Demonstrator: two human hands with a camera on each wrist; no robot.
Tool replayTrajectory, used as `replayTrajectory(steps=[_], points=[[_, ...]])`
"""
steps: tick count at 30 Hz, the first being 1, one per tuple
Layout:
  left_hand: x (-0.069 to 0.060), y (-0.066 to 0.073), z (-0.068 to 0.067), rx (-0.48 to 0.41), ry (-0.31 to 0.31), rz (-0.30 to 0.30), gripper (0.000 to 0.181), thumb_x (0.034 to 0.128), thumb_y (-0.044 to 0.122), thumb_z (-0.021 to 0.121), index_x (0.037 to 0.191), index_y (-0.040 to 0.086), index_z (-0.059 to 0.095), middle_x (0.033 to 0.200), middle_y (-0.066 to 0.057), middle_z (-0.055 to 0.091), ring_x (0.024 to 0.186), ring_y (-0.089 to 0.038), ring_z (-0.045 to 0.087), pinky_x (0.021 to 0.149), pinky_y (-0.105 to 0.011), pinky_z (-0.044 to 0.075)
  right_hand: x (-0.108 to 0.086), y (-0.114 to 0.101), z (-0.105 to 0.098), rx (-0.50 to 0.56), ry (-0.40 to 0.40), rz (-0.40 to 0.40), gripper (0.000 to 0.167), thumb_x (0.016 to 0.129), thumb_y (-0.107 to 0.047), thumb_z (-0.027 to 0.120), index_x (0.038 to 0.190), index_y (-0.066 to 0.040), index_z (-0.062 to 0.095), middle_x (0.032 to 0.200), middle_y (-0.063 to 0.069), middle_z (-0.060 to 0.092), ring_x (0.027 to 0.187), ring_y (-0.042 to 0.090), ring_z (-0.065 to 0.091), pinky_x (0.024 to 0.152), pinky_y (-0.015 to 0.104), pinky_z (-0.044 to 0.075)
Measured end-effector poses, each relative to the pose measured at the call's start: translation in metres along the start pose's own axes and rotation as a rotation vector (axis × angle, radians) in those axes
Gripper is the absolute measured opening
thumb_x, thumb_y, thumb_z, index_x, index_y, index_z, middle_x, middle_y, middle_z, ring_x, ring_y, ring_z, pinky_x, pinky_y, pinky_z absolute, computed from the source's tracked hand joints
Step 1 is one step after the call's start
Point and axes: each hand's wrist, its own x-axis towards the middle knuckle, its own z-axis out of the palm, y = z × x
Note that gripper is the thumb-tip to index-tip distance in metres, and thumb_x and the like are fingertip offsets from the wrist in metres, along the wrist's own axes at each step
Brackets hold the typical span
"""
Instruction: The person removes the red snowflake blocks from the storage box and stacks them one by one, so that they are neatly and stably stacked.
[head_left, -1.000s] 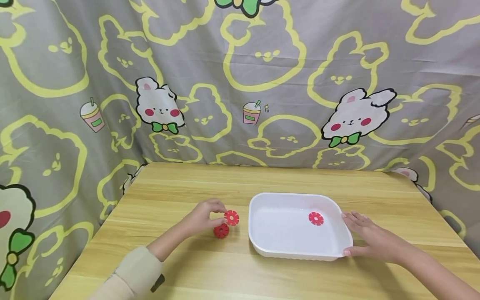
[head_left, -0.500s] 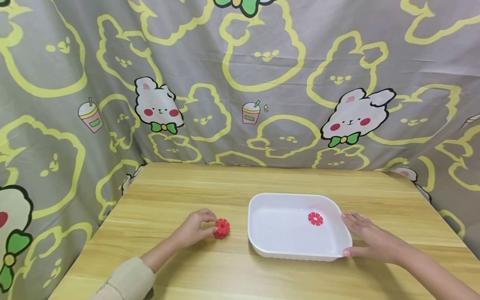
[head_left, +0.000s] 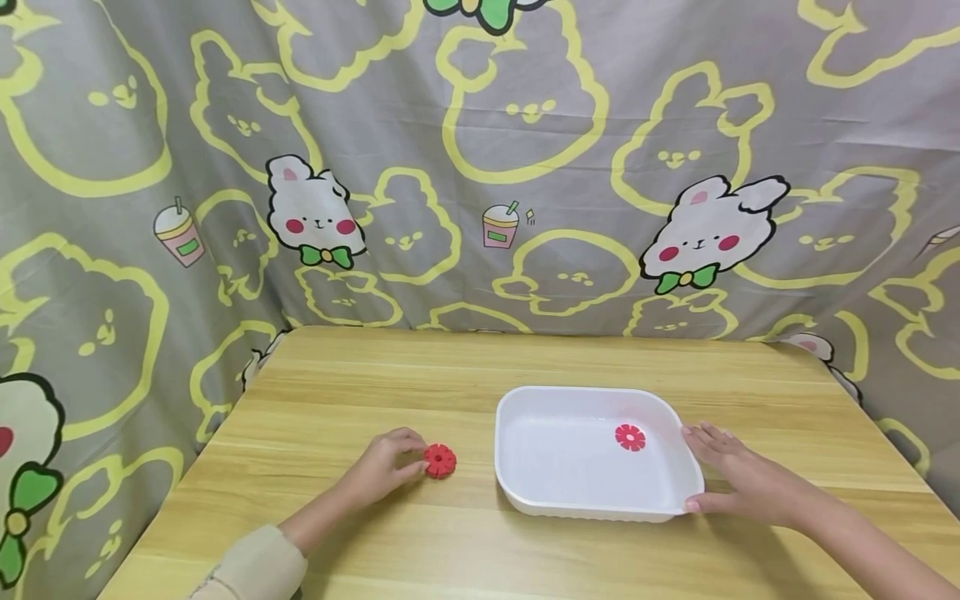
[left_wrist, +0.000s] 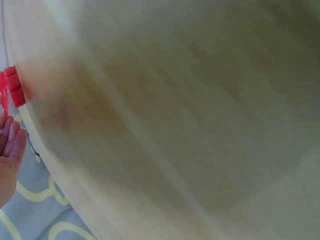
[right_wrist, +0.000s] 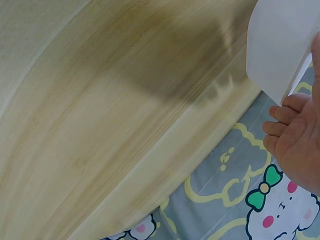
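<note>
My left hand (head_left: 386, 467) pinches a thin red notched plastic disc (left_wrist: 5, 92) by its edge, left of centre on the table. Close beside it in the left wrist view is a short stack of red discs (left_wrist: 15, 86); seen from above, the two overlap as one red flower shape (head_left: 440, 461). My right hand (head_left: 738, 475) rests against the right end of a white plastic tray (head_left: 498, 450), fingers on its outer side and thumb by the near corner. Inside the tray, toward its right, lies another flat red disc (head_left: 630, 437).
A wooden table (head_left: 420, 375) carries everything. Grey curtains (head_left: 420, 125) with yellow outlines and cartoon rabbits hang behind it and on the left side. Wood surface lies between the red discs and the tray.
My left hand has moved a little left and down, bringing its red disc over the stack from its upper right. The right hand and the tray stay in place.
</note>
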Motion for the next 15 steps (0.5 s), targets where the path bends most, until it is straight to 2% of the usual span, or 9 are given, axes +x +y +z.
replayTrajectory(steps=[3, 5, 6, 7, 8, 10, 11, 13, 15], points=[[-0.0007, -0.0017, 0.001, 0.002, -0.008, -0.002, 0.016, 0.0805, 0.008, 0.068, 0.095, 0.001, 0.069, 0.096, -0.005, 0.066, 0.092, -0.022, 0.064, 0.085, -0.035, 0.053, -0.0003, -0.0002, 0.0, 0.006, -0.004, 0.007, 0.095, 0.073, -0.049, 0.069, 0.138, 0.01, 0.034, 0.142, 0.031, 0.034, 0.126, 0.057, 0.028, 0.093, 0.003, -0.014], [-0.0009, -0.0021, 0.0015, 0.007, -0.011, -0.005, 0.016, 0.0807, 0.008, 0.068, 0.096, 0.002, 0.069, 0.097, -0.005, 0.065, 0.093, -0.021, 0.063, 0.085, -0.035, 0.053, -0.0002, -0.0005, -0.0004, 0.013, -0.007, 0.015, 0.095, 0.072, -0.05, 0.07, 0.138, 0.009, 0.034, 0.142, 0.031, 0.033, 0.126, 0.057, 0.028, 0.109, 0.02, -0.01], [-0.0009, -0.0024, 0.0017, 0.011, -0.01, -0.001, 0.017, 0.0808, 0.008, 0.068, 0.096, 0.002, 0.069, 0.097, -0.005, 0.065, 0.093, -0.021, 0.063, 0.085, -0.034, 0.053, -0.0001, -0.0006, -0.0005, 0.015, -0.009, 0.018, 0.095, 0.072, -0.05, 0.07, 0.138, 0.009, 0.034, 0.142, 0.031, 0.033, 0.126, 0.057, 0.028, 0.114, 0.031, -0.005], [-0.0009, -0.0026, 0.002, 0.013, -0.01, 0.0, 0.017, 0.0808, 0.008, 0.068, 0.096, 0.002, 0.069, 0.097, -0.005, 0.065, 0.093, -0.021, 0.063, 0.085, -0.034, 0.053, 0.0, -0.0007, -0.0007, 0.017, -0.01, 0.021, 0.095, 0.072, -0.05, 0.07, 0.138, 0.009, 0.034, 0.142, 0.031, 0.033, 0.126, 0.057, 0.028, 0.114, 0.042, 0.002], [-0.0008, -0.0028, 0.0024, 0.018, -0.008, 0.004, 0.017, 0.0807, 0.008, 0.068, 0.096, 0.002, 0.069, 0.097, -0.005, 0.065, 0.092, -0.021, 0.063, 0.085, -0.034, 0.054, -0.0001, -0.0007, -0.0008, 0.019, -0.011, 0.024, 0.095, 0.072, -0.05, 0.07, 0.138, 0.009, 0.034, 0.142, 0.03, 0.033, 0.127, 0.057, 0.028, 0.113, 0.047, 0.005], [-0.0008, -0.003, 0.0031, 0.028, -0.005, 0.012, 0.017, 0.0804, 0.007, 0.068, 0.096, 0.001, 0.069, 0.097, -0.005, 0.065, 0.092, -0.022, 0.063, 0.084, -0.034, 0.054, 0.0, -0.0008, -0.0008, 0.017, -0.01, 0.023, 0.095, 0.072, -0.05, 0.07, 0.138, 0.009, 0.034, 0.142, 0.031, 0.034, 0.127, 0.057, 0.028, 0.114, 0.045, 0.004], [-0.0007, -0.0032, 0.0034, 0.031, -0.003, 0.017, 0.017, 0.0802, 0.006, 0.068, 0.096, 0.001, 0.069, 0.096, -0.005, 0.065, 0.092, -0.022, 0.063, 0.084, -0.035, 0.054, -0.0001, -0.0007, -0.0006, 0.015, -0.009, 0.022, 0.095, 0.072, -0.05, 0.07, 0.138, 0.009, 0.034, 0.142, 0.03, 0.034, 0.126, 0.057, 0.028, 0.114, 0.035, -0.003], [-0.0007, -0.0035, 0.004, 0.039, 0.0, 0.025, 0.017, 0.0802, 0.006, 0.068, 0.096, 0.001, 0.069, 0.096, -0.005, 0.065, 0.091, -0.022, 0.063, 0.083, -0.034, 0.054, -0.0002, -0.0006, -0.0003, 0.009, -0.008, 0.017, 0.095, 0.073, -0.05, 0.069, 0.138, 0.009, 0.034, 0.142, 0.031, 0.034, 0.126, 0.057, 0.028, 0.104, 0.014, -0.012], [-0.0006, -0.0036, 0.0044, 0.04, -0.001, 0.026, 0.017, 0.0806, 0.006, 0.068, 0.096, 0.001, 0.069, 0.096, -0.005, 0.065, 0.091, -0.021, 0.063, 0.083, -0.033, 0.054, -0.0001, -0.0006, 0.0, 0.002, -0.005, 0.011, 0.095, 0.073, -0.05, 0.069, 0.137, 0.01, 0.034, 0.142, 0.031, 0.034, 0.126, 0.057, 0.028, 0.092, 0.003, -0.014]])
